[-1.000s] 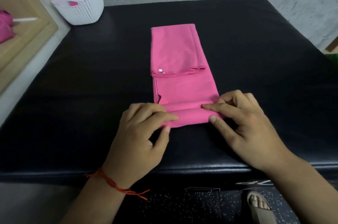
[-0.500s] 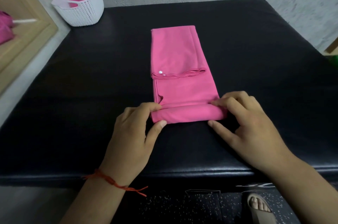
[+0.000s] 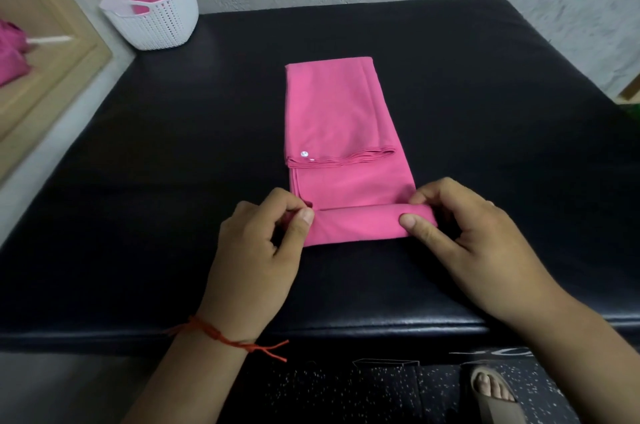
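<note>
roll [image 3: 360, 224] of pink towel [image 3: 339, 118] now thicker; fingers of my left hand [image 3: 256, 243] and right hand [image 3: 474, 243] pinch its ends; unrolled length remains beyond them.

2 bare forearms, left hand [image 3: 256, 250] with a thin orange-red cord bracelet [image 3: 221, 338] at the wrist, knotted, 2 loose ends trailing right, right hand [image 3: 474, 243] with short trimmed nails, 1 foot near right in a taupe open-toed slide sandal [image 3: 495, 404]

— Bright or dim?
— Moderate, soft, from overhead. Pale sheen along the near edge of the black cushion [image 3: 346, 325]; evenly lit across the pink cloth [image 3: 339, 112].
— Sharp?
— Crisp centrally; bowed and smeared toward corners, around the white basket [image 3: 162, 25].
</note>
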Available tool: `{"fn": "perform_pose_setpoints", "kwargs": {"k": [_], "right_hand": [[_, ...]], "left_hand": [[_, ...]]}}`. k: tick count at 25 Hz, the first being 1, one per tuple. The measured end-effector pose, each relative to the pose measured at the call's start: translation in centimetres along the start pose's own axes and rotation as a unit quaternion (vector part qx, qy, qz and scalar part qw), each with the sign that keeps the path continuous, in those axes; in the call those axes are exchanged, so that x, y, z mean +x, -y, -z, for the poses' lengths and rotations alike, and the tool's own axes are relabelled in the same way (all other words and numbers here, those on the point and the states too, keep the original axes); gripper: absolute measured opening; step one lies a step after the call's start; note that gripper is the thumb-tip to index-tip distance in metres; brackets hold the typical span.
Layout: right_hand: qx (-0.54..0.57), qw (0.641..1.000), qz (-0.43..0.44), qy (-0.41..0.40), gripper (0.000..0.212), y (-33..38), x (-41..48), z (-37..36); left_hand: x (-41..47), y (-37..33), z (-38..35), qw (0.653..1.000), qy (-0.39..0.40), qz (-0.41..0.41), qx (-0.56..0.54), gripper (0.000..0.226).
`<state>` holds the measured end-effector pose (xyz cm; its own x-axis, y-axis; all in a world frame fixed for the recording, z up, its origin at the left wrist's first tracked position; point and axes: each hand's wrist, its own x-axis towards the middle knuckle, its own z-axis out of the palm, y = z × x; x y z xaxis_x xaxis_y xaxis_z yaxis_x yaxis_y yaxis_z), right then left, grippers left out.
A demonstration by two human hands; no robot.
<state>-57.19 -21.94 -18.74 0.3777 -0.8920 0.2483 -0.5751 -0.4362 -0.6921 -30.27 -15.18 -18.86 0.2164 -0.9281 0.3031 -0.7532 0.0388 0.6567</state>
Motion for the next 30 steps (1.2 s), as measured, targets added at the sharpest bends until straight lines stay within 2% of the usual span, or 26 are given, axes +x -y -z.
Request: {"fn": "perform_pose_setpoints", "kwargs": {"k": [2,4,6,8,13,16,18,21,24,27,30], "right_hand": [[0.008,1.000,-0.003,-0.001,0.014,0.1,0.1,0.0],[0.012,1.000,-0.008,-0.006,0.015,0.2,0.2,-0.1],[-0.002,1.000,-0.007,-0.018,0.016,0.2,0.1,-0.2],[-0.017,0.999,0.000,-0.040,0.018,0.2,0.1,-0.6],[-0.047,0.996,0.028,-0.074,0.023,0.2,-0.1,-1.0],[-0.072,0.991,0.083,-0.073,0.012,0.2,-0.5,-1.0],[-0.077,0.990,0.098,-0.070,0.015,-0.1,-0.6,-1.0],[-0.067,0.994,0.065,-0.052,0.030,-0.5,-0.4,-0.9],[-0.064,0.996,0.037,-0.047,0.034,-0.5,0.1,-1.2],[-0.049,0.997,0.024,-0.047,0.030,-0.3,0.3,-1.1],[-0.031,0.998,0.016,-0.043,0.015,-0.1,0.1,-0.6]], "left_hand": [[0.0,-0.2,-0.2,0.999,-0.028,-0.020,0.027,0.008],[-0.3,-0.3,-0.3,0.993,-0.035,-0.101,0.052,0.022],[-0.8,-0.4,-0.1,0.982,-0.011,-0.176,0.068,0.033],[-0.8,0.0,0.4,0.978,0.015,-0.194,0.081,0.032],[-0.5,0.6,0.5,0.983,0.037,-0.159,0.083,0.038],[-0.4,0.4,0.6,0.993,0.048,-0.102,0.022,0.036],[-0.3,0.3,0.7,0.997,0.050,-0.060,-0.011,0.035],[-0.1,0.1,0.5,0.999,0.040,-0.011,-0.022,0.032],[0.0,0.1,0.2,0.999,0.036,0.025,-0.013,0.030],[-0.1,-0.1,0.2,0.999,0.032,0.027,-0.013,0.028],[0.0,0.0,0.3,0.998,0.042,0.023,-0.027,0.025]]}}
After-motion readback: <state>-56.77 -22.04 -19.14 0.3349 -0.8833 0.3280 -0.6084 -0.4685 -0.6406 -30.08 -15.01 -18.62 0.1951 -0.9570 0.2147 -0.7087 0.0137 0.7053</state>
